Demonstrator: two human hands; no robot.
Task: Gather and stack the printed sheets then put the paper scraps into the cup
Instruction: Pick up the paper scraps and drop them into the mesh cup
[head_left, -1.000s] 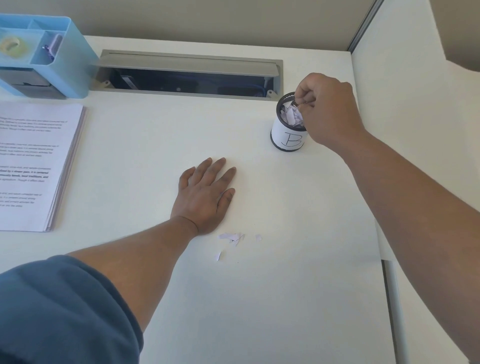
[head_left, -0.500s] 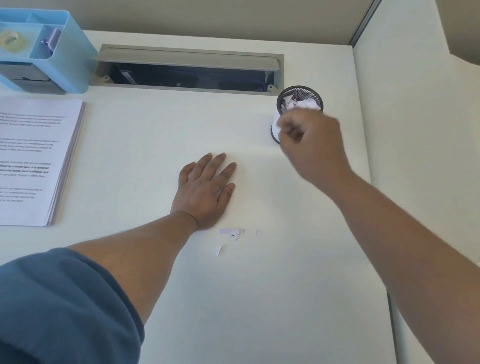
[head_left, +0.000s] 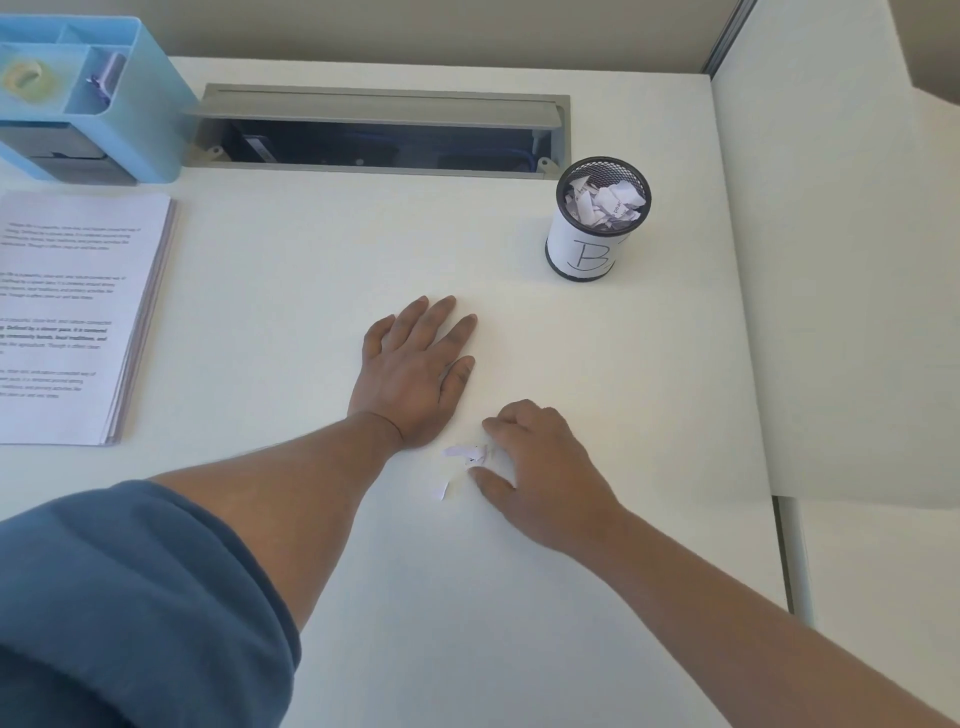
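Right hand (head_left: 540, 467) at small torn white paper scraps (head_left: 464, 453)

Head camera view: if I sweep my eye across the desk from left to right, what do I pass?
Stack of printed sheets → left hand, flat on the desk → loose paper scraps → right hand → mesh cup marked B.

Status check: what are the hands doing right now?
Left hand flat on desk. Right hand reaching scraps. Cup part-filled, path clear.
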